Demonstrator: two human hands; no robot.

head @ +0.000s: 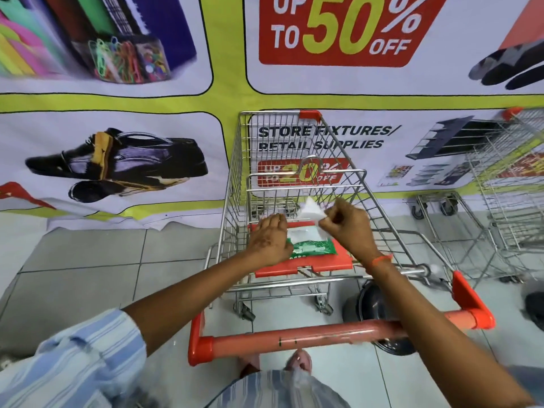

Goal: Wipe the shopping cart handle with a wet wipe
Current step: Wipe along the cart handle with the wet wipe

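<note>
A wire shopping cart (235, 160) stands in front of me, its orange handle (309, 334) running across the lower part of the view. A green wet wipe pack (315, 247) lies on the orange child seat flap (332, 265). My left hand (269, 240) presses flat on the pack's left end. My right hand (348, 223) pinches a white wet wipe (309, 212) that stands up out of the pack's open top. Both forearms reach over the handle without touching it.
A second wire cart (512, 184) stands at the right, close to mine. A printed sale banner (117, 160) covers the wall straight ahead. A dark round object (376, 301) lies on the tiled floor under the handle's right part. My feet show below the handle.
</note>
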